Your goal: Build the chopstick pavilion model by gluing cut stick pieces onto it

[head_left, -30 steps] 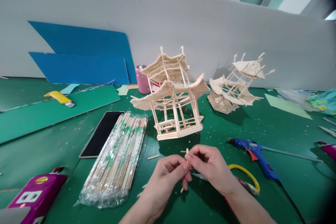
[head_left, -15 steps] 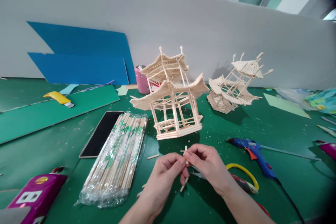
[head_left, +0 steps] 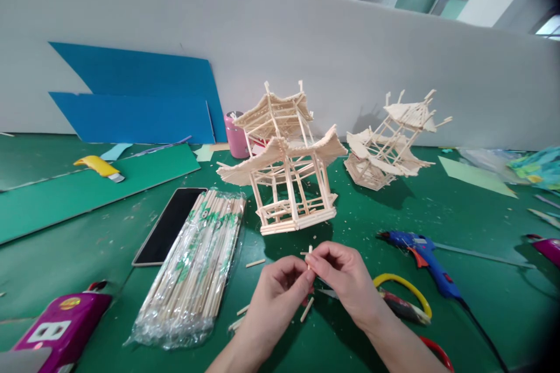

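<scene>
Wooden pavilion models (head_left: 284, 163), two; hands (head_left: 310, 285), two

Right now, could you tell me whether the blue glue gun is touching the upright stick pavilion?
Apart. The head view shows green mat between the glue gun and the pavilion.

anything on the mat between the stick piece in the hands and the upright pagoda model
Nothing visible. The left hand and right hand pinch the short stick just in front of the pagoda model, with only bare green mat and fine wood crumbs between them.
</scene>
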`<action>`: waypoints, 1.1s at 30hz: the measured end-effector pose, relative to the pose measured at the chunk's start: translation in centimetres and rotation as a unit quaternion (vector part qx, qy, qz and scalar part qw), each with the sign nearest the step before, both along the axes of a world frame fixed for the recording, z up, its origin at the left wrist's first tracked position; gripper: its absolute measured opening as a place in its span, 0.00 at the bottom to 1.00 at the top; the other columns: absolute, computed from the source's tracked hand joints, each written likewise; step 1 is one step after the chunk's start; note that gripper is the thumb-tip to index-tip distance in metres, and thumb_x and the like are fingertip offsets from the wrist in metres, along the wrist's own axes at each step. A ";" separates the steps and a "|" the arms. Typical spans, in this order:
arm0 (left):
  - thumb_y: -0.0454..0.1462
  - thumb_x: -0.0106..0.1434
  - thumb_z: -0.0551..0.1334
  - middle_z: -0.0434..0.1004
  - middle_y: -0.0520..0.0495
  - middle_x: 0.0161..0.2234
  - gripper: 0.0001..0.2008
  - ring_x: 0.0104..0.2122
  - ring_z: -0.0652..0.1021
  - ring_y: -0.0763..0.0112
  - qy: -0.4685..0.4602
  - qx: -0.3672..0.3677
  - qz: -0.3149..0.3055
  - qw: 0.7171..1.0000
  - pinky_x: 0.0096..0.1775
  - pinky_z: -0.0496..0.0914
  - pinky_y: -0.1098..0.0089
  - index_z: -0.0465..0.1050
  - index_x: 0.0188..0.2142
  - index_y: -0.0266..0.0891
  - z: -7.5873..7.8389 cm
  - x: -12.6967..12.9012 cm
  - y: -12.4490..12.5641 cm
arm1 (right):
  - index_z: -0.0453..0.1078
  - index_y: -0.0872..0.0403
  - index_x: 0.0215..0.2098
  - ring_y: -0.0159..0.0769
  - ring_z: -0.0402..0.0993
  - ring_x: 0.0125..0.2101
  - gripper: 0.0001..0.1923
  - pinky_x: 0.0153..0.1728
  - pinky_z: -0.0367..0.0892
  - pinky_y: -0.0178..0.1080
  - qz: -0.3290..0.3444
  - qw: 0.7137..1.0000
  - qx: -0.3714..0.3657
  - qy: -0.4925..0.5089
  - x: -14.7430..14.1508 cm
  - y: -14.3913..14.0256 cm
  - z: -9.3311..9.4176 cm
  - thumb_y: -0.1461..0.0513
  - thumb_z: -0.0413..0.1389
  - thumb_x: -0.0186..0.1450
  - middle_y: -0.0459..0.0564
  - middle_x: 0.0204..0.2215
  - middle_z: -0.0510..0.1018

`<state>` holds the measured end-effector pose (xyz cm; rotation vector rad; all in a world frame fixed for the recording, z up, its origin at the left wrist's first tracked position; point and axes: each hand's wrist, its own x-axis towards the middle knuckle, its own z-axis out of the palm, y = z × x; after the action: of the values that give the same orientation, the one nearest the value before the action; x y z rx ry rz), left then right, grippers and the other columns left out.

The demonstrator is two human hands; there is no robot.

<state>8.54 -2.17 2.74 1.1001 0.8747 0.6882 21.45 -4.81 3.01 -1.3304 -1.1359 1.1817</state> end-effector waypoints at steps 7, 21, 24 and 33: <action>0.44 0.53 0.62 0.66 0.52 0.19 0.14 0.20 0.65 0.77 0.012 0.012 -0.008 1.000 0.23 0.59 0.76 0.70 0.23 0.33 -0.4 -0.1 0.1 | 0.68 0.56 0.24 0.29 0.65 0.23 0.11 0.24 0.61 0.31 0.030 0.999 0.008 -0.033 0.6 0.1 0.3 0.58 0.53 0.60 0.43 0.20 0.70; 0.45 0.48 0.64 0.70 0.48 0.22 0.15 0.22 0.67 0.75 0.002 -0.012 -0.013 1.000 0.25 0.62 0.75 0.73 0.26 0.32 0.4 0.6 0.0 | 0.66 0.56 0.22 0.28 0.60 0.21 0.11 0.22 0.56 0.31 0.008 0.988 0.048 -0.145 1.0 -0.6 0.2 0.59 0.52 0.60 0.43 0.20 0.66; 0.46 0.51 0.63 0.70 0.49 0.20 0.16 0.19 0.66 0.77 -0.016 -0.018 -0.026 0.999 0.23 0.61 0.76 0.73 0.24 0.32 0.4 0.7 -0.1 | 0.66 0.55 0.22 0.28 0.62 0.21 0.12 0.22 0.57 0.31 0.008 0.986 0.056 -0.157 1.0 -0.8 0.2 0.59 0.51 0.61 0.43 0.19 0.65; 0.44 0.54 0.61 0.69 0.49 0.19 0.15 0.18 0.65 0.78 0.002 -0.005 -0.061 0.998 0.23 0.59 0.76 0.72 0.24 0.31 0.1 0.7 -0.2 | 0.68 0.55 0.26 0.29 0.63 0.23 0.09 0.24 0.59 0.31 0.034 0.982 0.071 -0.173 1.8 -1.3 0.7 0.59 0.51 0.61 0.44 0.23 0.68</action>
<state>9.28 -2.41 2.89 1.1366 0.8055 0.5796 23.25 -6.07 3.67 -1.4303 -1.4960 0.9175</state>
